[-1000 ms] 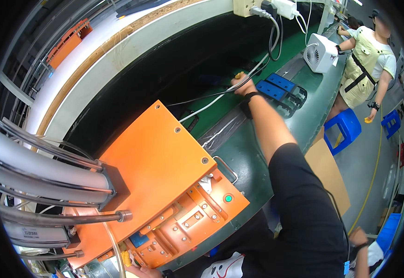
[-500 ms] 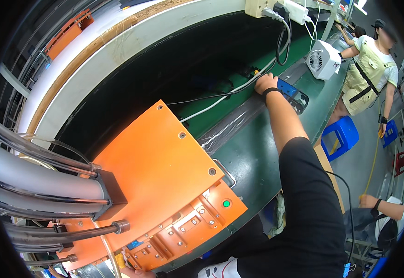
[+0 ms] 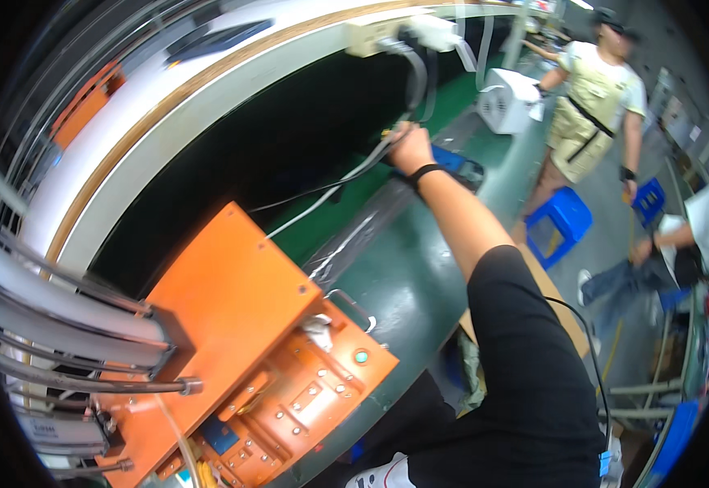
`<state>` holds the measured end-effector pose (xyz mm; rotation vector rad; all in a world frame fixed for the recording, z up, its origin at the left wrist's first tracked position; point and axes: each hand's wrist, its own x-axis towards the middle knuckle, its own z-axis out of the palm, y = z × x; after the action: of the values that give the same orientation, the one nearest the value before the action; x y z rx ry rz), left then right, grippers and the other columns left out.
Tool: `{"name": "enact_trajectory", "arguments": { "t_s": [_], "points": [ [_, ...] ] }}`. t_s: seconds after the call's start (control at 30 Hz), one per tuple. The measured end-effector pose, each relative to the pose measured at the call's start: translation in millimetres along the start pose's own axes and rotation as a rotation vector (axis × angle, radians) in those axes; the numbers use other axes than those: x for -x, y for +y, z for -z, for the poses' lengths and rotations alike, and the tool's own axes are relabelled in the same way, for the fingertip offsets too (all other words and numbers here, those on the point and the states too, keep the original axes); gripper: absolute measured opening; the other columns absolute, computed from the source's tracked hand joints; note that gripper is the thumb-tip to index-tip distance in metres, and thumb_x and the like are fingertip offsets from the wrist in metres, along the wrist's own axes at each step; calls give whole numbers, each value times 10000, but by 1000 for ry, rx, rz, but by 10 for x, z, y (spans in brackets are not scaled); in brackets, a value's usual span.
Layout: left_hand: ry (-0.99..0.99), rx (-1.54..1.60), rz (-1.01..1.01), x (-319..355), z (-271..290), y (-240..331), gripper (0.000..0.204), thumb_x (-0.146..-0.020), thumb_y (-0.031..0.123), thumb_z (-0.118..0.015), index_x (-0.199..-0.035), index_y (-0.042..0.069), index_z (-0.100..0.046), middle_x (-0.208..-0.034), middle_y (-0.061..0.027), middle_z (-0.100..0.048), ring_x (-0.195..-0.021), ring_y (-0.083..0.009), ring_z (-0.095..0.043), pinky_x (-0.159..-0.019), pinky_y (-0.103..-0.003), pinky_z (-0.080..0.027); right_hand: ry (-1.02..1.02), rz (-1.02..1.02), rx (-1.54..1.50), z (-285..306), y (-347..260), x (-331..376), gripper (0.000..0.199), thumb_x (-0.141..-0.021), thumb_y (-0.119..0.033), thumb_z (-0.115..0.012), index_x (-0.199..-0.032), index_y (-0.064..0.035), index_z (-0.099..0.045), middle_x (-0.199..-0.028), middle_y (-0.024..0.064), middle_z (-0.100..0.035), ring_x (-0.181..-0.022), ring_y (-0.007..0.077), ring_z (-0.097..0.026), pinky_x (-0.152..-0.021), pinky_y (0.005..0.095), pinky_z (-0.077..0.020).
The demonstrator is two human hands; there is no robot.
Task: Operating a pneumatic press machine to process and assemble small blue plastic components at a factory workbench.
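My right hand [image 3: 410, 148] reaches to the far side of the green bench, fingers curled. A small yellow-orange tip shows at its far side; the rest of what it grips is hidden and blurred. Grey and black cables [image 3: 363, 167] run past the hand. Right beside it lies a blue and black device [image 3: 456, 165] on the dark strip of the bench. Nearer, at the left, stands an orange press fixture [image 3: 232, 285] with metal cylinders above it. A space opens between its upper plate and its lower bed [image 3: 322, 398], which has a green button. My left hand is out of sight.
A white fan-like box [image 3: 509, 102] stands farther along the bench. Power plugs sit in a beige socket block [image 3: 367, 37] on the shelf edge. A person [image 3: 594, 106] stands beyond a blue stool [image 3: 562, 224], and another is partly seen at the right.
My view has turned, shifting most things left. The orange upper plate now stands higher over the bed, showing more inside. My right hand stays by the blue device; my left hand has left view.
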<state>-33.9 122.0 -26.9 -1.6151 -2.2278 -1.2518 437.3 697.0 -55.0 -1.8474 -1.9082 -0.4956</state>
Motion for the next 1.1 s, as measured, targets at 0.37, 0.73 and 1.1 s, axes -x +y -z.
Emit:
{"name": "enact_trajectory", "arguments": {
  "t_s": [0.37,0.73,1.1],
  "points": [
    [271,-194,-362,-17,-10,-63,507,-1105,315,-402,-1267,-131,-581,-1248,-315,-602,-1093,-486,-594,-970,-546,-468,173,-66,-378,1594,1123,1267,289,-755,-193,-818,-989,-55,-719,-1022,150,-617,-996,316,-605,-877,403,-499],
    [312,42,-400,-14,191,57,548,-1106,369,-376,-1266,-118,-568,-1211,-314,-600,-1057,-481,-587,-982,-530,-454,139,-723,-1174,3408,1174,2690,210,-995,-233,-684,-968,-25,-667,-817,22,-657,-703,74,-600,-606,230,-476],
    [343,101,-407,8,509,295,585,-1101,422,-343,-1168,-71,-650,-1096,-250,-676,-983,-418,-646,-902,-469,-517,74,194,-540,4316,-453,3221,292,-961,-324,-669,-906,-37,-678,-845,177,-663,-807,386,-652,-705,455,-527]
  ]
}}
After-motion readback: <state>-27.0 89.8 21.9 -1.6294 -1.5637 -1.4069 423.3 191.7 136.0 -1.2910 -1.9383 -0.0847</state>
